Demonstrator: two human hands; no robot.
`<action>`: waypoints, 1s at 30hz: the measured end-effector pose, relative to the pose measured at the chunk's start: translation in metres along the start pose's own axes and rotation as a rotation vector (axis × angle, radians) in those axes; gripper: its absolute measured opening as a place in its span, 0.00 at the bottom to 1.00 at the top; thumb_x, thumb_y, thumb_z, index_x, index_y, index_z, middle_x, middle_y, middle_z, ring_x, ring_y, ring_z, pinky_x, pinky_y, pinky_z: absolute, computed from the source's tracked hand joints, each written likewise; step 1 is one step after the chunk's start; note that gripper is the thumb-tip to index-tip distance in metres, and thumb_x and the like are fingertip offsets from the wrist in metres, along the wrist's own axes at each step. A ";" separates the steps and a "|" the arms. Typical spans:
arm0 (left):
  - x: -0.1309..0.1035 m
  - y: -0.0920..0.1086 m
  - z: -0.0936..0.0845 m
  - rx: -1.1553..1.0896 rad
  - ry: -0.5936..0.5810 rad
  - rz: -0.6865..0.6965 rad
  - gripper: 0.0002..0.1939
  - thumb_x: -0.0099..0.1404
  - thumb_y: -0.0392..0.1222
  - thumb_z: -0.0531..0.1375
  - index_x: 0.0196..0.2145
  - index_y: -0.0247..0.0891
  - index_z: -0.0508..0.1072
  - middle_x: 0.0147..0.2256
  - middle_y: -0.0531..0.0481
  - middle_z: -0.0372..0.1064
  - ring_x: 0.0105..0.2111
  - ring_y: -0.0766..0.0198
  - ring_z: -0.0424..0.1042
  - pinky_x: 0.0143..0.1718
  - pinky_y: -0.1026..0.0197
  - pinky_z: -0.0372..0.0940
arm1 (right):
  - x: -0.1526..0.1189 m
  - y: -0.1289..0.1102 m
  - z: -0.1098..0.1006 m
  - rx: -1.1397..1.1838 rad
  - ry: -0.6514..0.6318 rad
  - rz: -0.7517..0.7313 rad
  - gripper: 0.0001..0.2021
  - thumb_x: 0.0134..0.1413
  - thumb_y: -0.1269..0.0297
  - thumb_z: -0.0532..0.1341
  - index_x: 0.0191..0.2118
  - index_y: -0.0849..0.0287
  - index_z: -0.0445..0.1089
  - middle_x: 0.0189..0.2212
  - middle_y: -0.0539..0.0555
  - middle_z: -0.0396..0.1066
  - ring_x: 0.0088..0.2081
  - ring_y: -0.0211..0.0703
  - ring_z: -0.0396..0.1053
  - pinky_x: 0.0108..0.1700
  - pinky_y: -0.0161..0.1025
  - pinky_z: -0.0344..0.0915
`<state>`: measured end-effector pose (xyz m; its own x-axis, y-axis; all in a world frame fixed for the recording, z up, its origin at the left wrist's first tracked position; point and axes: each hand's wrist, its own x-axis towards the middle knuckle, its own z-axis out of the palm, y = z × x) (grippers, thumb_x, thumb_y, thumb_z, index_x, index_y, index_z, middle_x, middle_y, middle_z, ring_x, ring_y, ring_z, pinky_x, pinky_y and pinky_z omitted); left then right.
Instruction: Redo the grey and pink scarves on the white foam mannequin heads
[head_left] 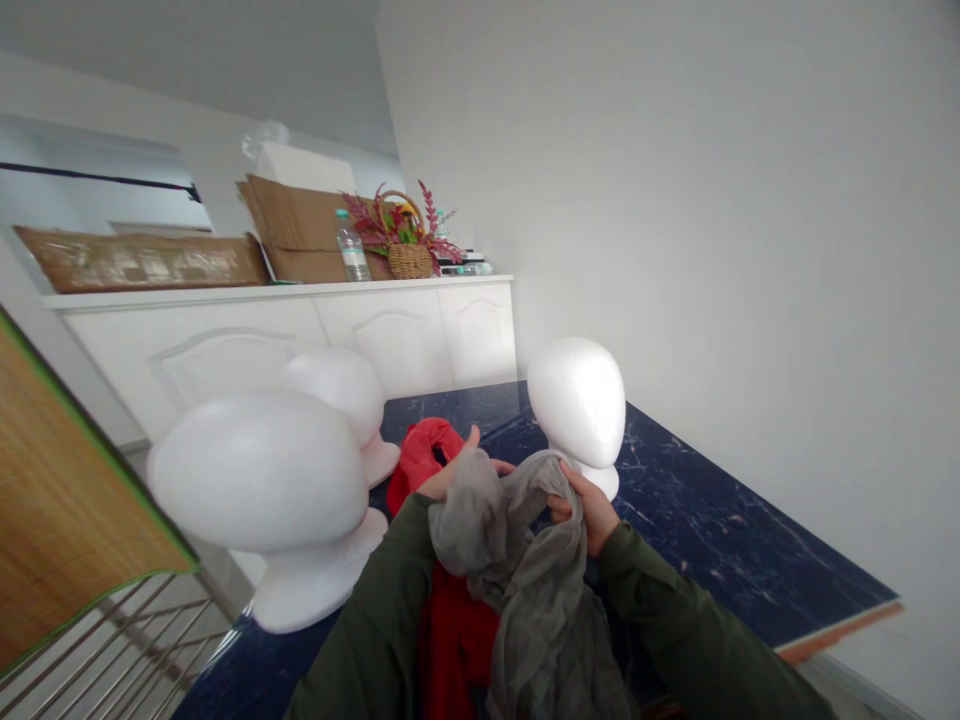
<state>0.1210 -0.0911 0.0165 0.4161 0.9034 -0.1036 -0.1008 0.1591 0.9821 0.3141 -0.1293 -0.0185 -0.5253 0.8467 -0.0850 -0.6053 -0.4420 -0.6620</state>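
A sheer grey scarf (540,570) hangs in folds between my two hands, its lower part falling toward the bottom edge. My left hand (457,465) is under and behind the bunched cloth, thumb up, with most fingers hidden by it. My right hand (589,505) pinches the scarf's edge between thumb and fingers. Beneath and behind the grey cloth lies a red scarf (424,450) on the dark blue marbled table (697,520). Just beyond my right hand stands a white mannequin head (576,400). Two more white heads (259,470) (341,390) stand to the left.
A wooden board (67,500) and a metal rack (142,650) are at the left edge. Behind the table, a white cabinet (285,320) holds cardboard (300,225), a water bottle (351,250) and a flower basket (409,260). A bare wall rises on the right.
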 end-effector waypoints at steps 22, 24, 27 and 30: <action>-0.056 0.063 0.006 -0.515 -0.094 0.612 0.28 0.58 0.58 0.42 0.44 0.35 0.66 0.44 0.43 0.67 0.49 0.54 0.61 0.51 0.47 0.53 | 0.011 0.025 0.005 -0.935 -0.200 -0.367 0.28 0.37 0.52 0.63 0.45 0.63 0.61 0.34 0.54 0.68 0.33 0.40 0.65 0.34 0.37 0.61; -0.063 0.069 0.027 -0.503 -0.082 0.706 0.27 0.60 0.56 0.42 0.48 0.35 0.63 0.53 0.45 0.57 0.54 0.56 0.54 0.54 0.51 0.50 | 0.013 0.027 0.022 -1.034 -0.326 -0.432 0.36 0.32 0.56 0.66 0.51 0.61 0.56 0.45 0.56 0.64 0.45 0.47 0.61 0.45 0.41 0.59; -0.073 0.076 0.051 -0.430 -0.097 0.753 0.26 0.60 0.54 0.42 0.48 0.35 0.63 0.56 0.46 0.51 0.56 0.55 0.48 0.55 0.50 0.47 | 0.015 0.032 0.052 -1.190 -0.525 -0.531 0.40 0.28 0.60 0.68 0.53 0.58 0.56 0.49 0.55 0.61 0.52 0.47 0.56 0.53 0.41 0.51; -0.087 0.083 0.056 -0.372 -0.024 0.837 0.26 0.60 0.54 0.44 0.48 0.36 0.62 0.57 0.46 0.49 0.57 0.53 0.46 0.55 0.48 0.47 | 0.012 0.032 0.069 -1.347 -0.534 -0.533 0.34 0.28 0.62 0.68 0.48 0.58 0.63 0.47 0.53 0.64 0.51 0.45 0.58 0.54 0.38 0.51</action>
<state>0.1273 -0.1793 0.1157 0.0944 0.7738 0.6264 -0.6606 -0.4220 0.6209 0.2469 -0.1538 0.0109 -0.7543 0.4828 0.4448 0.0298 0.7020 -0.7115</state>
